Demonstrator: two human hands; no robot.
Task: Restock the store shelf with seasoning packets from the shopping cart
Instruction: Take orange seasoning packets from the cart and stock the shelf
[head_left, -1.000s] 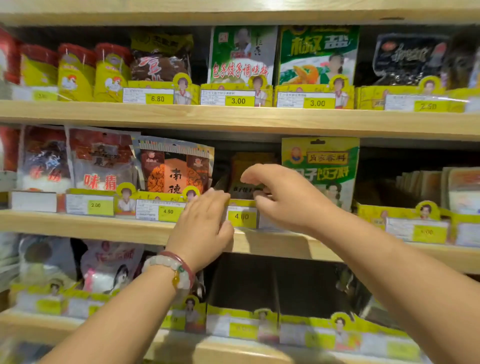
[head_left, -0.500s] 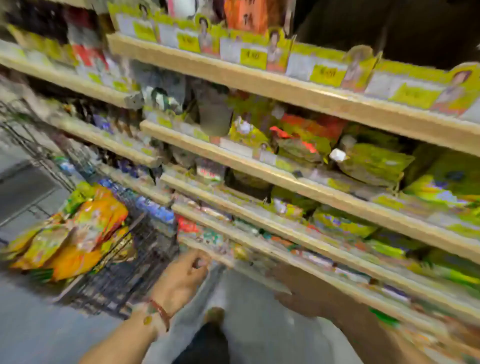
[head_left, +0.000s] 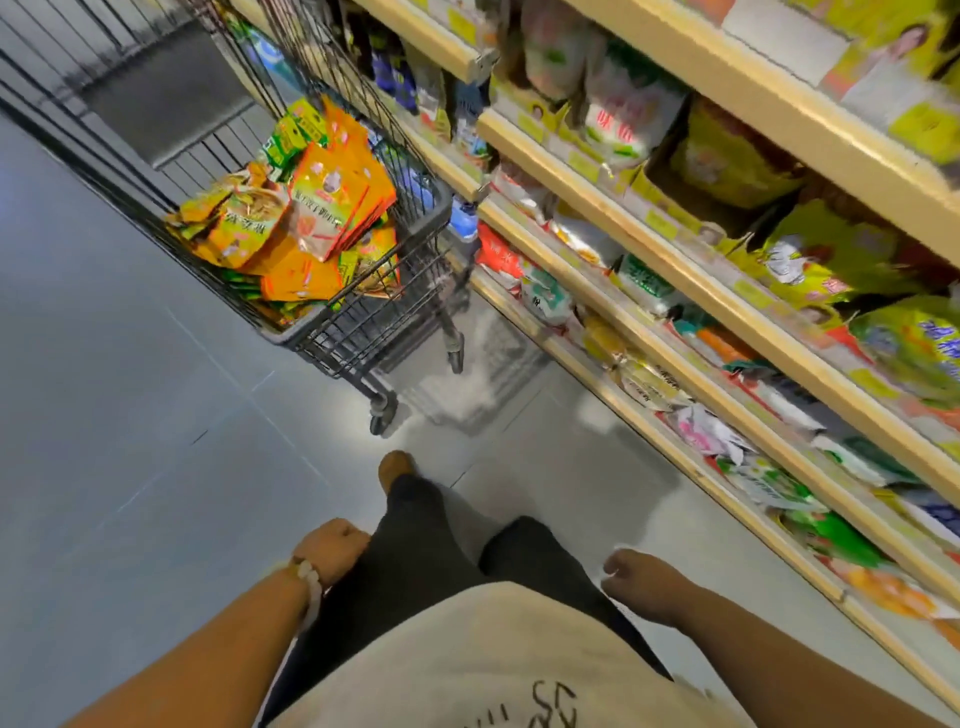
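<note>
A dark wire shopping cart (head_left: 358, 332) stands ahead on the left, piled with orange, yellow and green seasoning packets (head_left: 311, 208). Wooden store shelves (head_left: 691, 275) full of packets run along the right side. My left hand (head_left: 332, 553), with a pale bead bracelet at the wrist, hangs low beside my left leg, fingers curled, holding nothing. My right hand (head_left: 641, 582) hangs low on the right with fingers curled in, also holding nothing. Both hands are well short of the cart.
Grey tiled floor (head_left: 130, 415) stretches to the left of the cart. My legs in dark trousers and a brown shoe (head_left: 395, 467) point toward the cart. Dark railings (head_left: 104, 78) stand behind it. The lowest shelf edge (head_left: 727, 499) runs close on the right.
My view has swung from the shelf front down toward the cart and floor. Both hands have left the middle shelf and dropped to my sides.
</note>
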